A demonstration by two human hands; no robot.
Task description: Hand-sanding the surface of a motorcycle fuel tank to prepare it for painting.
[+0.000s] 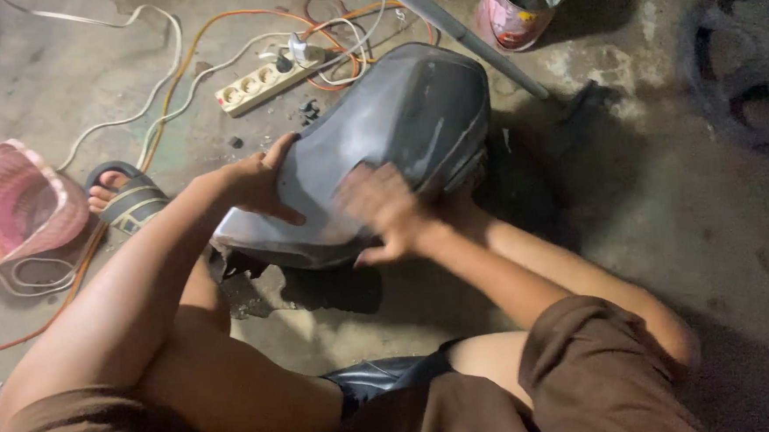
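Left hand (258,183) fingers curl over the edge of a grey curved body panel (397,128), gripping it. Right hand (382,209), blurred, lies flat and spread on the panel's surface. The panel rests tilted on the concrete floor (665,210), near a white power strip (268,77).
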